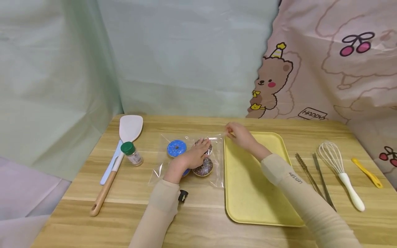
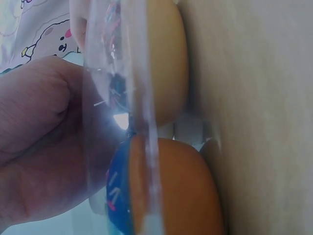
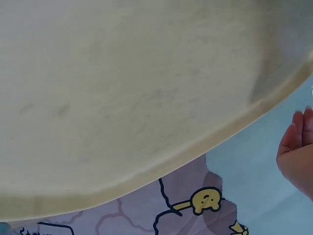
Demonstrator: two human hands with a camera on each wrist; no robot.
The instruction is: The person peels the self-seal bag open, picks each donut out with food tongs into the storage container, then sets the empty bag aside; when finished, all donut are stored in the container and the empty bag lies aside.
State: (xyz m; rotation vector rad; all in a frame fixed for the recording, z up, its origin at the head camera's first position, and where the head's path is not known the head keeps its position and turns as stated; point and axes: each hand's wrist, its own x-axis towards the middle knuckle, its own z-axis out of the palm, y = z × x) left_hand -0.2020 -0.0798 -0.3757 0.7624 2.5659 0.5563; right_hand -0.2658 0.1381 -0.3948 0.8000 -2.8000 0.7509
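- Clear plastic bag (image 1: 189,159) lay flat on the wooden table (image 1: 198,220), just left of the yellow tray (image 1: 248,193), with doughnuts inside.
- Blue-iced doughnut (image 1: 176,148) sat at the bag's far left; chocolate sprinkled doughnut (image 1: 203,167) sat nearer the tray; two more were partly hidden under the hand.
- Left hand (image 1: 193,156) rested on top of the bag, fingers laid over the doughnuts, pressing down through the film; fingers looked relaxed, not curled round anything.
- Left wrist view was very close: palm (image 2: 34,147) against the film, two doughnuts edge-on (image 2: 166,191) against the table.
- Right hand (image 1: 239,134) was at the bag's far right corner, over the tray's far edge, fingertips pinching the bag's edge strip.
- Right wrist view showed mostly the tray's underside or rim (image 3: 146,98) and a bit of the fingers (image 3: 298,142); grip could not be told there.
- Left of the bag: white spatula with wooden handle (image 1: 119,155), green-capped shaker jar (image 1: 131,154).
- Right of the tray: metal tongs (image 1: 313,177), whisk (image 1: 338,168), yellow utensil (image 1: 367,173).
- Small black item (image 1: 183,195) lay by the left sleeve.
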